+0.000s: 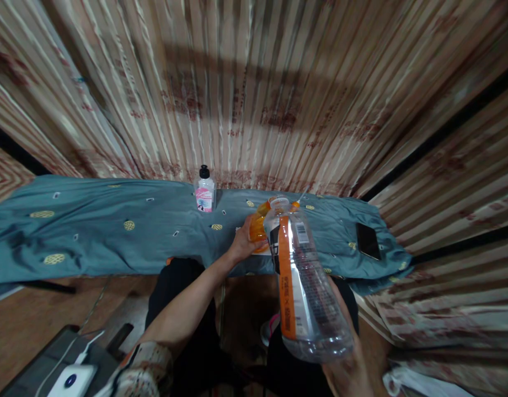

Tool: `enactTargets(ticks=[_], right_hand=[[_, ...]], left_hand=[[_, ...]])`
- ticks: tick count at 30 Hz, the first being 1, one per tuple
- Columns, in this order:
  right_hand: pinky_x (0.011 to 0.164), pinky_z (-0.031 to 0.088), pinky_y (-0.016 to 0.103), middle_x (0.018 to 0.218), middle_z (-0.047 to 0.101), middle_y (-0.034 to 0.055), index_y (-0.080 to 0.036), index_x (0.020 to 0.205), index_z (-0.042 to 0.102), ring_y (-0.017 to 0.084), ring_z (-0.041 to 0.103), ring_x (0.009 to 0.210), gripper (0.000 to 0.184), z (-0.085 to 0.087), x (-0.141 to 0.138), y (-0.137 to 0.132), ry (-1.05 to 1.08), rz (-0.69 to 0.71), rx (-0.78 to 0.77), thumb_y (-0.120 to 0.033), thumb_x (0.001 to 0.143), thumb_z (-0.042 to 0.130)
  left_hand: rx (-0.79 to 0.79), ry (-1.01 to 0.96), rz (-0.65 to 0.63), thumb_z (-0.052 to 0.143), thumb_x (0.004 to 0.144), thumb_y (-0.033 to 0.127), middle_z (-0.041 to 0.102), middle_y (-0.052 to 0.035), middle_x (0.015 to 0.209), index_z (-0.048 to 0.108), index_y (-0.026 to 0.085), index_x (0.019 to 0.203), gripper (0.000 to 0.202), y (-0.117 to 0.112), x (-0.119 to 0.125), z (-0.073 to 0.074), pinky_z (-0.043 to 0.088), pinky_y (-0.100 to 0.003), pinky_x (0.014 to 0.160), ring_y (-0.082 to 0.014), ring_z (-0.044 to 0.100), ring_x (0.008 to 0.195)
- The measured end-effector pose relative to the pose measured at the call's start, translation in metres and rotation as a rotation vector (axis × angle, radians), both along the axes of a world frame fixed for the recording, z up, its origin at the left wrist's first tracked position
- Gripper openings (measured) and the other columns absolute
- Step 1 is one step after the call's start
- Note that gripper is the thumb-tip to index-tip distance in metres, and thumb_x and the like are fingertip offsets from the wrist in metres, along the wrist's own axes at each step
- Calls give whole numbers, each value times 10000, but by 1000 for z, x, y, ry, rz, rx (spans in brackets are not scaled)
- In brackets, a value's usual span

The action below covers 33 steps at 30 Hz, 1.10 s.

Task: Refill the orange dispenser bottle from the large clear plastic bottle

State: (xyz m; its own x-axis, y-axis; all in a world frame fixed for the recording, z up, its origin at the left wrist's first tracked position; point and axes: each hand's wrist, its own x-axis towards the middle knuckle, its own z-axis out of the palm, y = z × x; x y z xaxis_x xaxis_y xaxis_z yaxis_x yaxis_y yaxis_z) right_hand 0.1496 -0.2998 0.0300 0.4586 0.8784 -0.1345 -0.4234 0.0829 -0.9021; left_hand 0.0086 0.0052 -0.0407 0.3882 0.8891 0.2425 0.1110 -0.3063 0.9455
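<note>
My right hand point(348, 353) grips a large clear plastic bottle point(305, 298) with an orange and black label. The bottle is tilted, its uncapped-looking mouth pointing away from me and close to a translucent orange container point(258, 226). Around that container's near left side, the fingers of my left hand point(242, 242) are closed. The bottle hides much of the container's right side, so its exact kind is unclear. Just beyond the bottle's neck show a small orange piece point(295, 205) and a thin pale stick. Any liquid inside the bottle cannot be made out.
A squeeze bottle point(205, 193) with a black cap and pink label stands at the back of the cloth-covered surface point(100, 220). A dark phone point(368, 241) lies at right. A white device point(71, 380) with a cable is at lower left. Striped curtains point(254, 99) hang close behind.
</note>
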Motion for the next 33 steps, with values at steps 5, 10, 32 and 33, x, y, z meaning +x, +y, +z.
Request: enactTargets(ticks=[5, 10, 32, 33], right_hand=[[1304, 695, 598, 1819, 749, 70, -487, 1579, 888, 468, 736, 1665, 895, 3, -2, 1, 61, 0, -12, -637, 760, 1214], [1322, 676, 572, 1777, 787, 51, -498, 1515, 924, 439, 738, 1670, 790, 17, -9, 4, 77, -48, -47, -685, 790, 1178], [1336, 645, 582, 1869, 694, 92, -469, 1680, 819, 470, 640, 1743, 970, -11, 6, 1, -37, 60, 39, -559, 794, 1203], [1353, 629, 578, 1859, 710, 87, -469, 1655, 839, 467, 639, 1748, 976, -6, 2, 2, -34, 17, 6, -582, 762, 1216]], left_hand=[[8, -14, 2, 1057, 771, 252, 863, -124, 1464, 704, 198, 1479, 794, -2, -1, 5, 687, -522, 1282, -369, 860, 1383], [7, -17, -9, 1055, 786, 243, 873, -128, 1442, 708, 192, 1507, 802, -3, -1, 6, 702, -537, 1260, -363, 875, 1343], [-12, -3, 10, 1032, 772, 177, 911, -100, 1447, 739, 219, 1547, 829, -6, -1, 14, 724, -526, 1220, -353, 894, 1291], [-7, -4, 9, 1022, 778, 172, 906, -106, 1471, 736, 216, 1551, 825, -6, -1, 13, 716, -528, 1236, -353, 891, 1309]])
